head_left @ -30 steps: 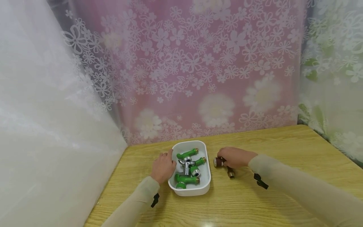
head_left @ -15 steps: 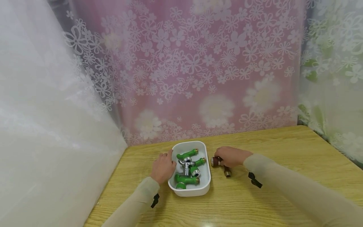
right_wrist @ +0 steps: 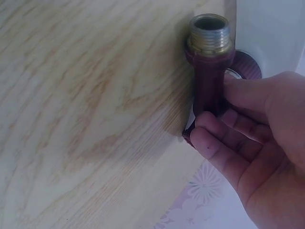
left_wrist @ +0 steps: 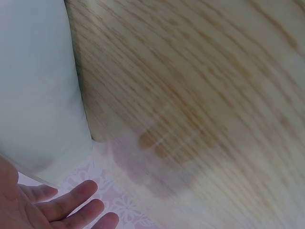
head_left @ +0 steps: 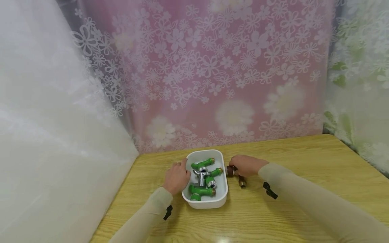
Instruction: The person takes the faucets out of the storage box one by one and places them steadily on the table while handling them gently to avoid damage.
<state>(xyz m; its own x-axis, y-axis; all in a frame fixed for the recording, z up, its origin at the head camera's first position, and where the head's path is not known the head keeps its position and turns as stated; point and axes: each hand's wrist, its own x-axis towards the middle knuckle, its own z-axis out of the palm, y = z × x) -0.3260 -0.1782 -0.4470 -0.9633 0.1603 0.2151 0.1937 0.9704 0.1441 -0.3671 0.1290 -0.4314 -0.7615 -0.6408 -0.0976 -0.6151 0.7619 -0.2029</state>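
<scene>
A white plastic tub stands on the wooden table, with several green taps and a chrome tap lying inside. My left hand rests at the tub's left rim, its fingers loosely extended in the left wrist view, the thumb lying over the edge. Just right of the tub, my right hand grips a dark red tap between thumb and fingers. The tap's brass threaded end points back toward my wrist. Its round knob is close against the tub's right wall; whether they touch, I cannot tell.
Wood-grain table spreads out to the right and in front of the tub. A pink flowered curtain hangs along the back edge, and white sheeting closes off the left side.
My right hand has slid a little left with the dark red tap, bringing its knob up close to the tub. The left hand has stayed at the rim.
</scene>
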